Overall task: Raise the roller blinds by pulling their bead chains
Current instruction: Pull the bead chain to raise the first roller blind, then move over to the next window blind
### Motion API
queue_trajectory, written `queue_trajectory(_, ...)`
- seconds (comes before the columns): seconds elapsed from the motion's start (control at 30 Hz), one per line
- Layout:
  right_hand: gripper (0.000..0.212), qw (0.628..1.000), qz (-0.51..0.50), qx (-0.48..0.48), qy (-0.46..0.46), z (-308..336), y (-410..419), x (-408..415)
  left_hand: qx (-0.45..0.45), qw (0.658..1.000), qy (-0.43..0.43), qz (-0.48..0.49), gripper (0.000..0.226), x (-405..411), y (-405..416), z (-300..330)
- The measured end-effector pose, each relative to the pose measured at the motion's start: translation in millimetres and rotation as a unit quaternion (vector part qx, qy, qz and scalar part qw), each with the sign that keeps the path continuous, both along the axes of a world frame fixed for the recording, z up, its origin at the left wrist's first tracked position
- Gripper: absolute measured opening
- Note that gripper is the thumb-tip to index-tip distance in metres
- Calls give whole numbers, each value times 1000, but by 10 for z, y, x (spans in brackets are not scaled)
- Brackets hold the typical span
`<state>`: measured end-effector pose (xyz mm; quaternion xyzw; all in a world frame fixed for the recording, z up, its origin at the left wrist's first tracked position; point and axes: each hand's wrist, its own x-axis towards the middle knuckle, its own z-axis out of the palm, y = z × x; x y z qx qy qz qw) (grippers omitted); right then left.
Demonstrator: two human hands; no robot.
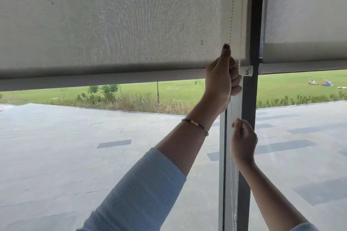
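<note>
A grey roller blind (112,20) covers the upper part of the large left window, its bottom bar (97,79) hanging a little above mid-height. A white bead chain (232,5) runs down its right edge in two strands. My left hand (222,80) is closed around the chain at the level of the bottom bar, thumb pointing up. My right hand (243,139) is closed on the chain lower down. A second grey blind (304,9) hangs over the right window at a similar height.
A dark vertical window frame post (253,24) separates the two blinds, right beside the chain. A white end cap (247,71) sits on the bottom bar. Through the glass are paved ground, shrubs and a lawn.
</note>
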<state>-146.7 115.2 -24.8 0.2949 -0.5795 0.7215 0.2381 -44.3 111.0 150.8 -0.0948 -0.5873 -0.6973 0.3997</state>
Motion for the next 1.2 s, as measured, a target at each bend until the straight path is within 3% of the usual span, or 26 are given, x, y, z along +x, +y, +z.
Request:
queue_trajectory(0.33,29,999,37,30,-25,90,71,-37,-19,1000,-4,21,51,-25,-75,-19)
queue_trajectory(0.4,36,997,37,61,-22,194,95,-34,-68,995,-10,70,49,-65,-135,-29)
queue_trajectory(0.47,46,998,23,61,4,342,161,6,-145,973,-16,179,46,-66,-191,-50)
queue_trajectory(0.57,50,997,3,6,77,596,286,142,-309,879,-52,359,49,5,-300,-146)
queue_trajectory(0.7,49,971,-36,7,237,881,244,372,-454,734,-63,501,57,328,-551,-256)
queue_trajectory(0.8,51,951,-35,43,304,1050,-16,569,-527,608,-82,588,60,740,-781,-241)
queue_trajectory(0.87,53,939,-21,61,337,1151,-220,746,-538,545,-104,634,61,1096,-899,-201)
queue_trajectory(1.03,57,919,25,76,386,1336,-740,1434,-532,425,-169,712,64,2086,-1173,-162)
queue_trajectory(1.2,63,908,128,85,390,1304,-1285,2346,-502,377,-230,744,67,3133,-1361,-237)
